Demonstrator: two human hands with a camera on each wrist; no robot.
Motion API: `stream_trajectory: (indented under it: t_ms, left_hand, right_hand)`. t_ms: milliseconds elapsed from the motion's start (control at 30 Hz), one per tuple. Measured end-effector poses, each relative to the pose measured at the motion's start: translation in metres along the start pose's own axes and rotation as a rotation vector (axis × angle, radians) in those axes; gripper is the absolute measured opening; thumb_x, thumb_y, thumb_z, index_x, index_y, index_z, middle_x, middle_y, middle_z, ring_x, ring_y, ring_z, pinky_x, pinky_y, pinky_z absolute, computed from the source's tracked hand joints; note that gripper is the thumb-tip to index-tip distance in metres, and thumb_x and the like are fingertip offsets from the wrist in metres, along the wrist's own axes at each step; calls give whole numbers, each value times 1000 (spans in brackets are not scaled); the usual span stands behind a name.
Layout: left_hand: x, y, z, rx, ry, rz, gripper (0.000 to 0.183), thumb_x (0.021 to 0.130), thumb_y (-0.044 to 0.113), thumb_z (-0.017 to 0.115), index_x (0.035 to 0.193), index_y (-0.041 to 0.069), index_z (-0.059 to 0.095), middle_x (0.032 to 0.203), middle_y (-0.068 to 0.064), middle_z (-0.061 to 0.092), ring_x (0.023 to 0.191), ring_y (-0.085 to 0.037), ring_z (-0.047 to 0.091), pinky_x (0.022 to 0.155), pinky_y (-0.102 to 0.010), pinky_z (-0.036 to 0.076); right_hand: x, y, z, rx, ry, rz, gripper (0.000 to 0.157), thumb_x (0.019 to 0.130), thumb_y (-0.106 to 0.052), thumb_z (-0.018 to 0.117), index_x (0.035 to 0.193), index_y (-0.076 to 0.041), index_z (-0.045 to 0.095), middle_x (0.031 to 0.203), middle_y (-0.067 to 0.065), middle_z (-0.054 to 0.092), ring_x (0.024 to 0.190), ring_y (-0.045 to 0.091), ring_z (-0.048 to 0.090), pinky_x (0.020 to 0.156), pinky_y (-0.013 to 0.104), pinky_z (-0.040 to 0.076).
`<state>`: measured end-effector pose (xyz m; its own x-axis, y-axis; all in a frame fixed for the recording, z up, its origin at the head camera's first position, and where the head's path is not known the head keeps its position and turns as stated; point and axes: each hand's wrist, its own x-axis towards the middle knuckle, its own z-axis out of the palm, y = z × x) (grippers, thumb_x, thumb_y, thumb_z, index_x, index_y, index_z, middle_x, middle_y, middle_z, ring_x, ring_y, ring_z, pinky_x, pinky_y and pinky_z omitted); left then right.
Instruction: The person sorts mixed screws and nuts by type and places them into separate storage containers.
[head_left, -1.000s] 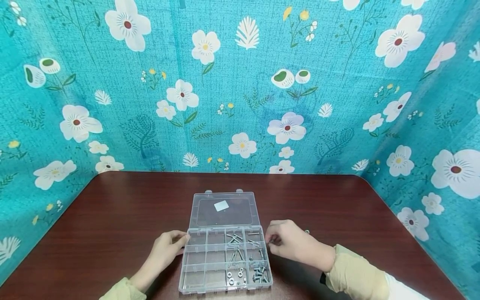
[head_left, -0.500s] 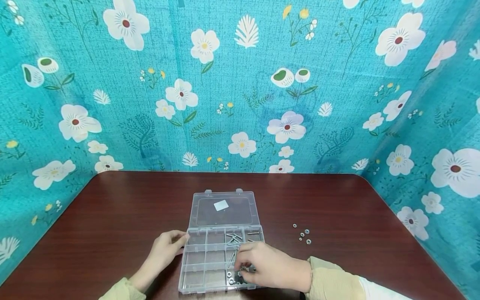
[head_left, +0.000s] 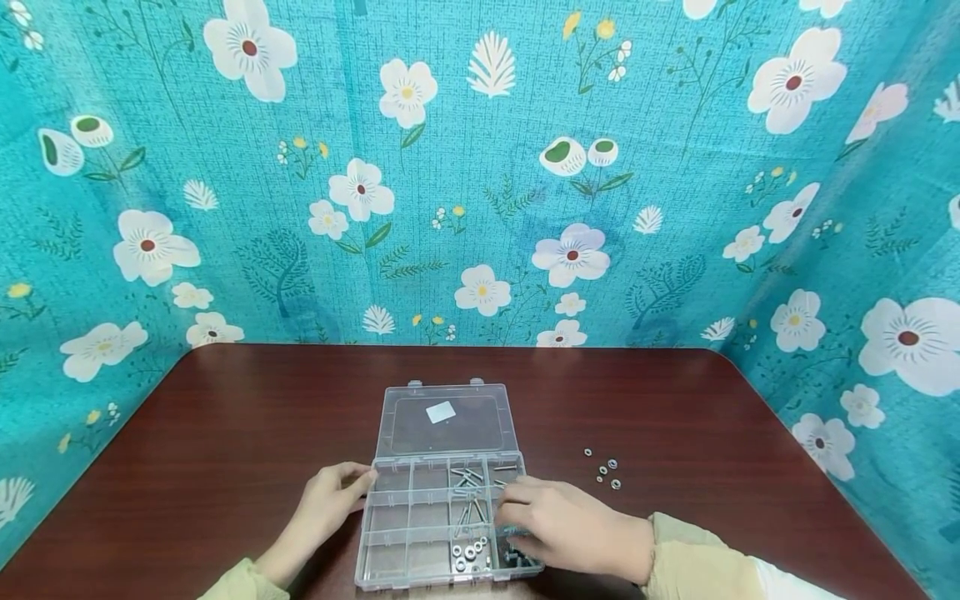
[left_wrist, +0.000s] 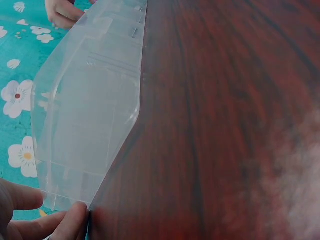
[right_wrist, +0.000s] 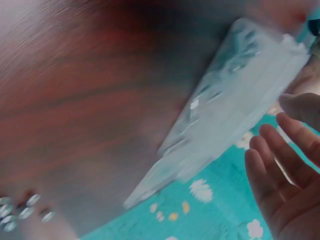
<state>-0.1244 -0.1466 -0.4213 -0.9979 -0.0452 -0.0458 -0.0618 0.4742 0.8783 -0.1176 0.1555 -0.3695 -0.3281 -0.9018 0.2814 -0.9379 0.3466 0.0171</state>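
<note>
A clear plastic compartment box (head_left: 408, 575) lies on the table with its lid folded back. My left hand (head_left: 333, 497) holds its left edge, thumb above and fingers against the side; the left wrist view shows the fingertips (left_wrist: 75, 215) at the box's corner. Above the right-hand column hovers my right hand (head_left: 562, 523), covering part of the bolts (head_left: 513, 557) there. In the right wrist view its fingers (right_wrist: 272, 150) are loosely bent, with nothing seen between them and the thumb. Several nuts (head_left: 470, 552) sit in the front compartment of the third column, behind them long screws (head_left: 465, 518).
Several loose nuts (head_left: 603, 471) lie on the dark wooden table (head_left: 675, 433) right of the box. The transparent lid (head_left: 450, 429) with a white label stretches toward the back. A turquoise flowered cloth (head_left: 420, 250) hangs behind the table and at both sides.
My right hand went from the table beside the box to above the nut compartment, then drew back rightward. One more nut now lies in that compartment. The left hand stayed put.
</note>
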Motion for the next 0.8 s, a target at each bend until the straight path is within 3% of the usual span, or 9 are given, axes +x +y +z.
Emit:
stream_trajectory:
  t_ms: [200, 433, 800]
  left_hand:
    - [0, 0, 0, 15, 3, 5, 24, 88, 10, 57, 101, -11, 61, 90, -14, 65, 82, -25, 65, 62, -25, 58]
    - [0, 1, -1, 35, -6, 11, 26, 89, 11, 57, 102, -11, 60, 90, -15, 65, 81, -27, 65, 62, -26, 58]
    - [-1, 1, 0, -2, -3, 0, 25, 88, 8, 57, 102, -12, 60, 91, -15, 65, 82, -27, 65, 62, -24, 58]
  right_hand:
    - [-12, 21, 2, -96, 36, 4, 23, 70, -13, 75, 90, -15, 64, 88, -8, 59, 80, 6, 51, 69, 16, 49]
    - [-31, 56, 5, -125, 80, 87, 23, 67, -8, 75, 86, -15, 65, 81, -8, 57, 77, 7, 52, 63, 20, 51]
    - [-55, 92, 12, -109, -23, 290, 21, 71, -7, 74, 90, -12, 67, 84, -4, 59, 79, 10, 54, 64, 22, 54]
